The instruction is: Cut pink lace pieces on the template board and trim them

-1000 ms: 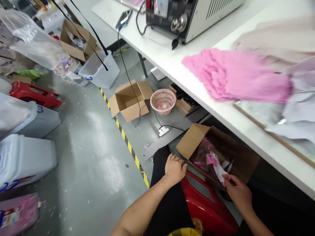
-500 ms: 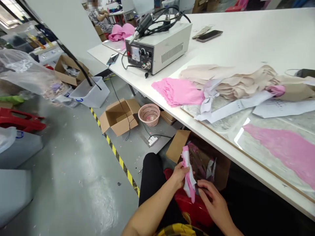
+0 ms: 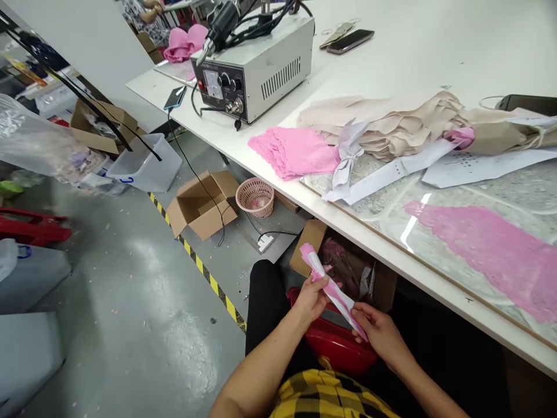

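Above my lap, a pink-and-white folded strip of fabric slants between my two hands. My left hand is closed around its upper part, and the pink end sticks out beyond the fingers. At the lower end, my right hand pinches the strip between thumb and fingers. Just behind the strip, under the table, stands an open cardboard box with pink and clear scraps inside. A red stool shows beneath my hands.
On the white table are a grey machine box with a black handpiece, a phone, a pink fabric stack, beige fabric and a flat pink lace piece. A pink basket and another carton stand on the floor.
My right hand has taken hold of the strip's lower end, where it was beside it before. The strip now lies stretched and more slanted. The view has shifted slightly.
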Action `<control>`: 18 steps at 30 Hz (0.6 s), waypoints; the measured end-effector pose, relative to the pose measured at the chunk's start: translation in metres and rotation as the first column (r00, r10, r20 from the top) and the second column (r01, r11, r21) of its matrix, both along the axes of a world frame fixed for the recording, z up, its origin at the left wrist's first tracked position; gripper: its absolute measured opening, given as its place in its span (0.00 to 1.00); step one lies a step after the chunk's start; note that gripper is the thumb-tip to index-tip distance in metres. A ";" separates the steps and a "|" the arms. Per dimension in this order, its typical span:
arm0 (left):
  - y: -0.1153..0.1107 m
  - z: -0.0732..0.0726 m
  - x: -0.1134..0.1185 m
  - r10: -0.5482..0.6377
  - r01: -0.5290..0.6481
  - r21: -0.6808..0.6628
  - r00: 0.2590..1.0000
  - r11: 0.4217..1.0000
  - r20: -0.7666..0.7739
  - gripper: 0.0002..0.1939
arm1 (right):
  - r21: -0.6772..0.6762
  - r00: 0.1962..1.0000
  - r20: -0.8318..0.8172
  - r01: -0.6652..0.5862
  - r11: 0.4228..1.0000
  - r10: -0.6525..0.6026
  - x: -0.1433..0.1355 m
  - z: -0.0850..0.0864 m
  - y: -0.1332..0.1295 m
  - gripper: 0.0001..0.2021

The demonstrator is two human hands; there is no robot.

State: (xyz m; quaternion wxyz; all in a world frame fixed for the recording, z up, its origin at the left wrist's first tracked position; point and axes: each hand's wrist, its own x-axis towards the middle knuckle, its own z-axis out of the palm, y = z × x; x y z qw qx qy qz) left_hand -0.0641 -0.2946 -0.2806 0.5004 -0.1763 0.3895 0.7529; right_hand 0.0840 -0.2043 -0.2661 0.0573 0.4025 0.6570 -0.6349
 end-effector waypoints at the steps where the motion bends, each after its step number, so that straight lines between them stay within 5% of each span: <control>1: -0.002 0.007 -0.001 0.014 -0.014 0.015 1.000 1.000 -0.021 0.13 | -0.018 1.000 -0.012 0.000 1.000 0.000 0.000 0.004 0.000 0.13; 10: -0.027 0.067 0.010 0.107 -0.090 0.091 0.973 0.992 -0.206 0.24 | 0.020 0.990 -0.122 0.067 0.998 -0.065 0.006 0.056 -0.012 0.19; 18: -0.052 0.102 0.013 0.127 -0.085 0.146 0.942 0.986 -0.310 0.26 | -0.037 0.971 -0.231 0.057 0.998 -0.064 0.006 0.104 -0.012 0.23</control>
